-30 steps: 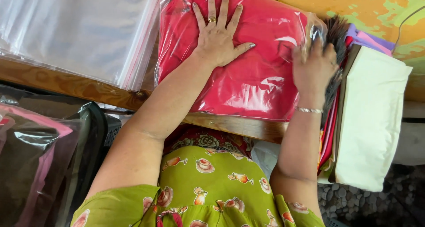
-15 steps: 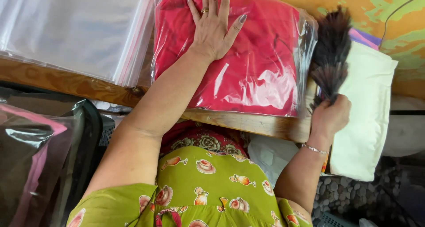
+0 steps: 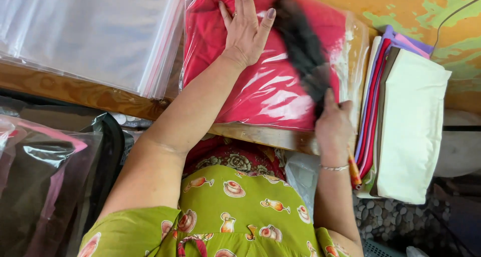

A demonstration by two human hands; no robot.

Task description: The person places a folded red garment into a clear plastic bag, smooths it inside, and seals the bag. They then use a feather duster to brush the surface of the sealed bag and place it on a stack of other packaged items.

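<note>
While the left hand (image 3: 244,34) lies flat and open on the bagged red garment (image 3: 265,81) at upper centre of the frame, the right hand (image 3: 333,132) is closed around a dark feather brush (image 3: 300,46). Its long axis runs diagonally across the bag, bristles just beside the left fingers.
</note>
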